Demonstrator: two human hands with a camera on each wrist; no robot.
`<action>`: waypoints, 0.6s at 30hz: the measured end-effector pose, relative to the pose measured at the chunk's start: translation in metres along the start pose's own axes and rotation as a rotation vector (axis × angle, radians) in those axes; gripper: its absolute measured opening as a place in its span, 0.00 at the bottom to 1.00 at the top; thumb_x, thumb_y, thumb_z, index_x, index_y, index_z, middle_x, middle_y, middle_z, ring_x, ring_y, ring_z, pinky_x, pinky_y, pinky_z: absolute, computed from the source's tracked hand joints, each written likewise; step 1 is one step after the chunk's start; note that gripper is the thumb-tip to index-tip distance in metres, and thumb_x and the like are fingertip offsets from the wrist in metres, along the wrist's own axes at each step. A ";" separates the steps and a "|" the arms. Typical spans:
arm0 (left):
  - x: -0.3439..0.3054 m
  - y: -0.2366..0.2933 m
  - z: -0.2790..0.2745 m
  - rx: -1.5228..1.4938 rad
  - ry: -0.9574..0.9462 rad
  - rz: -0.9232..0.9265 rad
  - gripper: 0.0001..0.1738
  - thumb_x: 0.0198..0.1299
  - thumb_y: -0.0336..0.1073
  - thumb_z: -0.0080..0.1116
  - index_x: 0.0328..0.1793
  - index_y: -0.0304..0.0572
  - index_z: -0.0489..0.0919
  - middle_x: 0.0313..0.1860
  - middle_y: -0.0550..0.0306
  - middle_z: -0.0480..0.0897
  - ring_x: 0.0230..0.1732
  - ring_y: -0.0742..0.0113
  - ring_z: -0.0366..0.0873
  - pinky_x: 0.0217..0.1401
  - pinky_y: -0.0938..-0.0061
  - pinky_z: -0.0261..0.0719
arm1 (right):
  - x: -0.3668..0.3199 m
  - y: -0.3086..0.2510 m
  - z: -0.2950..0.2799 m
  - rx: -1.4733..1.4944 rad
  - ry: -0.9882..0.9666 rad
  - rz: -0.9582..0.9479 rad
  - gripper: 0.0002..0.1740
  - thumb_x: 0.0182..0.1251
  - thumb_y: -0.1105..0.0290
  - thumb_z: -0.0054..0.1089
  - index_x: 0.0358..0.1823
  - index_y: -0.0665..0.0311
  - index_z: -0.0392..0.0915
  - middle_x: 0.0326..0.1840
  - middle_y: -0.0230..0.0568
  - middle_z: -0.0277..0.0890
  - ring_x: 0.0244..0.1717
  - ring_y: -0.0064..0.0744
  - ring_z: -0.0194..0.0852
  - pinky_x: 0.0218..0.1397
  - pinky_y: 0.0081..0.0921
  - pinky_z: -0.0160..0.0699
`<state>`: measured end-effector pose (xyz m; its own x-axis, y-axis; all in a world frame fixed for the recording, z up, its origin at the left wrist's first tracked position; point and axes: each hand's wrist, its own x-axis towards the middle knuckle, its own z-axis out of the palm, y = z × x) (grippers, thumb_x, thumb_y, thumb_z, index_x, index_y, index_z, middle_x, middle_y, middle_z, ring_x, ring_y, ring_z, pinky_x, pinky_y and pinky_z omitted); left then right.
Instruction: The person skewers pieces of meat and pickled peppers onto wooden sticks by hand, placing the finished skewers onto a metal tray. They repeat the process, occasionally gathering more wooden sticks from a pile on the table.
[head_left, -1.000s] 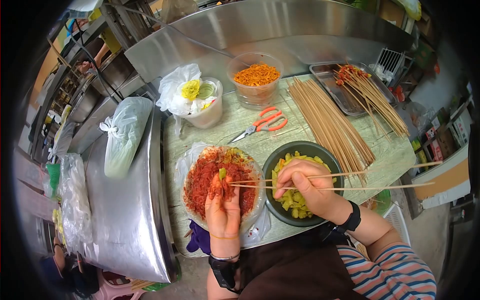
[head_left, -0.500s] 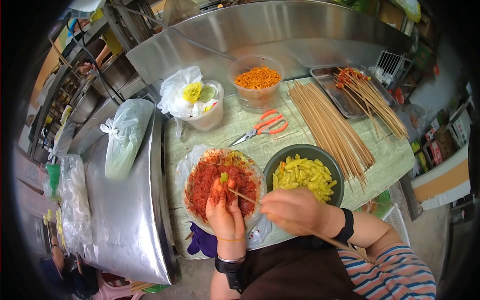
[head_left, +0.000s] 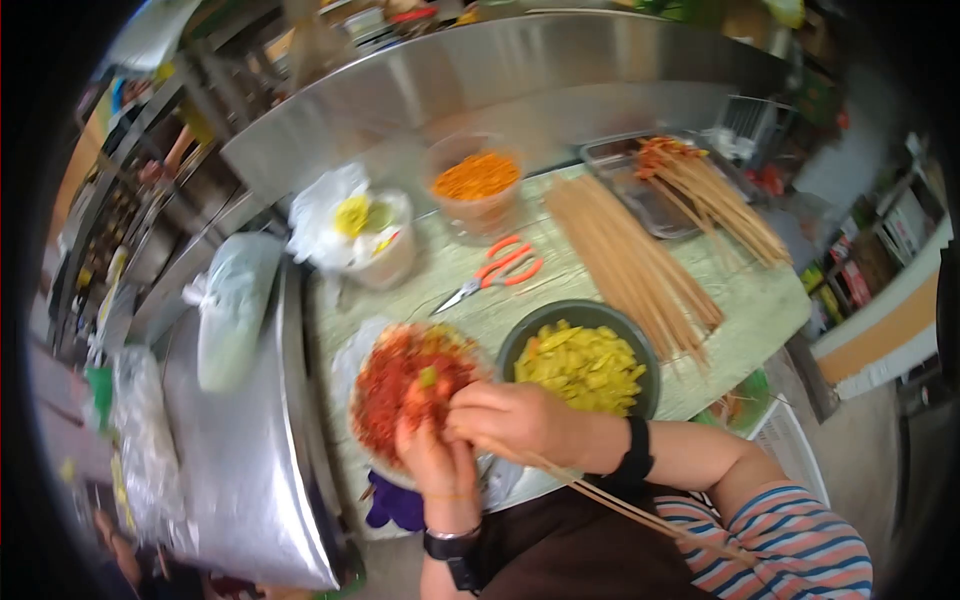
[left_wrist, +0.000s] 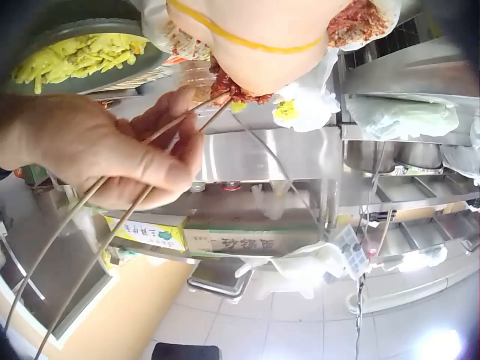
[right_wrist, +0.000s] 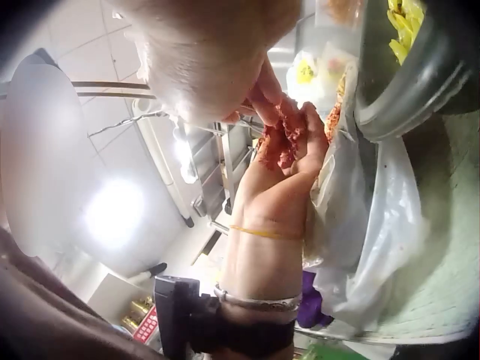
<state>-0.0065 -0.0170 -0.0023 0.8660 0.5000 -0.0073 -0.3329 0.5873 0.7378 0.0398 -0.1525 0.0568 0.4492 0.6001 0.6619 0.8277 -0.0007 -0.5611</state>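
My left hand, fingers coated in red, holds a clump of red seasoned meat with a yellow-green pickled pepper at its top. It is over a bowl of the same red mixture. My right hand grips two thin bamboo skewers, whose shafts slant back across the striped sleeve. In the left wrist view the skewer tips reach the red clump. The right fingers are right beside the left fingertips. A dark bowl of pickled peppers stands to the right.
Orange-handled scissors lie behind the bowls. A tub of orange shreds and a bag-topped white tub stand at the back. Loose skewers spread at right, near a metal tray of filled skewers. A steel counter adjoins at left.
My right hand has moved left from over the pepper bowl to meet the left hand. The skewers have swung from pointing right to slanting down toward the sleeve. The head view has shifted.
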 end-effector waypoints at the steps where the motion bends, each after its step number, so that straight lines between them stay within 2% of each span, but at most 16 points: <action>1: 0.000 0.003 0.001 -0.007 0.025 0.024 0.17 0.62 0.27 0.47 0.58 0.33 0.71 0.55 0.50 0.77 0.54 0.60 0.75 0.57 0.68 0.76 | 0.002 -0.006 -0.005 0.030 0.035 0.037 0.10 0.58 0.73 0.56 0.41 0.64 0.74 0.36 0.40 0.69 0.35 0.42 0.73 0.35 0.31 0.74; 2: 0.003 0.004 0.000 -0.059 -0.026 0.085 0.18 0.63 0.28 0.47 0.59 0.34 0.70 0.55 0.50 0.76 0.54 0.60 0.75 0.57 0.68 0.76 | 0.002 -0.011 -0.011 0.046 0.075 0.071 0.10 0.59 0.73 0.56 0.42 0.64 0.74 0.36 0.40 0.69 0.35 0.42 0.72 0.35 0.31 0.74; 3: 0.008 0.018 0.010 -0.059 -0.010 0.029 0.18 0.64 0.30 0.47 0.60 0.35 0.70 0.55 0.49 0.76 0.54 0.60 0.75 0.58 0.67 0.75 | -0.002 -0.008 -0.019 0.106 0.100 0.095 0.10 0.61 0.72 0.58 0.43 0.64 0.77 0.36 0.40 0.71 0.37 0.38 0.74 0.36 0.28 0.76; 4: 0.017 0.019 -0.002 -0.065 0.001 0.048 0.19 0.65 0.33 0.48 0.61 0.35 0.70 0.56 0.48 0.75 0.55 0.59 0.74 0.59 0.64 0.74 | -0.002 -0.019 -0.042 0.208 0.001 0.276 0.10 0.64 0.71 0.57 0.44 0.66 0.77 0.33 0.39 0.73 0.35 0.33 0.77 0.35 0.25 0.76; 5: 0.020 0.018 -0.021 0.004 0.026 0.156 0.19 0.65 0.34 0.48 0.61 0.35 0.69 0.58 0.49 0.74 0.59 0.59 0.72 0.59 0.64 0.74 | -0.010 -0.020 -0.054 0.378 0.049 0.430 0.10 0.65 0.70 0.56 0.44 0.67 0.77 0.34 0.39 0.75 0.34 0.30 0.78 0.36 0.23 0.76; 6: 0.026 0.016 -0.028 -0.020 0.041 0.186 0.20 0.65 0.35 0.47 0.62 0.37 0.69 0.60 0.51 0.73 0.62 0.60 0.69 0.59 0.66 0.73 | -0.019 -0.019 -0.061 0.563 0.099 0.573 0.11 0.67 0.69 0.55 0.45 0.69 0.77 0.34 0.40 0.77 0.33 0.28 0.79 0.37 0.22 0.77; 8: 0.020 0.023 -0.021 -0.008 -0.020 0.088 0.24 0.68 0.41 0.42 0.67 0.38 0.65 0.66 0.50 0.67 0.67 0.56 0.63 0.69 0.58 0.62 | -0.038 -0.007 -0.078 0.858 0.319 0.765 0.13 0.69 0.68 0.53 0.45 0.72 0.76 0.37 0.42 0.79 0.33 0.26 0.80 0.39 0.21 0.79; 9: 0.014 0.024 -0.012 0.007 -0.006 0.068 0.24 0.68 0.42 0.42 0.69 0.44 0.63 0.67 0.52 0.67 0.69 0.57 0.61 0.70 0.56 0.59 | -0.048 -0.006 -0.091 0.912 0.404 0.829 0.12 0.70 0.70 0.50 0.46 0.72 0.75 0.40 0.46 0.79 0.35 0.29 0.80 0.41 0.22 0.81; 10: 0.009 0.028 -0.002 0.000 -0.016 0.063 0.24 0.68 0.42 0.42 0.69 0.44 0.63 0.67 0.52 0.67 0.69 0.57 0.61 0.70 0.56 0.59 | -0.057 -0.003 -0.104 0.900 0.410 0.826 0.12 0.70 0.70 0.50 0.46 0.72 0.75 0.40 0.46 0.79 0.35 0.29 0.80 0.41 0.22 0.81; 12: 0.001 0.039 0.015 0.009 0.021 0.027 0.28 0.66 0.43 0.48 0.70 0.46 0.58 0.70 0.50 0.62 0.70 0.51 0.60 0.71 0.54 0.57 | -0.075 0.007 -0.127 0.832 0.713 0.726 0.12 0.70 0.70 0.49 0.48 0.72 0.74 0.42 0.46 0.79 0.38 0.30 0.80 0.42 0.24 0.81; 14: -0.004 0.043 0.028 0.011 0.032 0.004 0.31 0.65 0.43 0.51 0.71 0.47 0.56 0.72 0.49 0.60 0.70 0.49 0.60 0.71 0.53 0.56 | -0.085 0.025 -0.162 0.765 0.919 0.677 0.14 0.71 0.68 0.45 0.51 0.71 0.72 0.43 0.45 0.78 0.41 0.30 0.79 0.45 0.22 0.79; 16: -0.009 0.044 0.040 0.252 0.120 0.002 0.29 0.63 0.33 0.50 0.71 0.46 0.58 0.71 0.46 0.60 0.69 0.50 0.62 0.69 0.55 0.61 | -0.089 0.048 -0.202 0.708 1.065 0.586 0.16 0.71 0.68 0.42 0.52 0.71 0.71 0.43 0.45 0.78 0.43 0.32 0.78 0.46 0.24 0.78; 17: -0.017 0.052 0.064 0.309 0.162 -0.016 0.29 0.61 0.27 0.48 0.70 0.45 0.60 0.69 0.47 0.62 0.66 0.52 0.66 0.63 0.57 0.70 | -0.090 0.065 -0.221 0.640 1.126 0.566 0.16 0.71 0.68 0.41 0.53 0.71 0.70 0.44 0.46 0.78 0.43 0.33 0.78 0.46 0.25 0.78; 18: -0.022 0.055 0.078 0.306 0.154 -0.016 0.29 0.61 0.27 0.48 0.70 0.45 0.60 0.69 0.47 0.62 0.66 0.52 0.66 0.63 0.57 0.70 | -0.093 0.085 -0.241 0.572 1.184 0.547 0.17 0.71 0.67 0.40 0.53 0.71 0.69 0.45 0.46 0.77 0.44 0.34 0.78 0.47 0.27 0.78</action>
<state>-0.0153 -0.0452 0.0912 0.7956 0.5966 -0.1051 -0.1722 0.3892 0.9049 0.1490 -0.4008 0.0675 0.9102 -0.3829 0.1579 0.3415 0.4782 -0.8091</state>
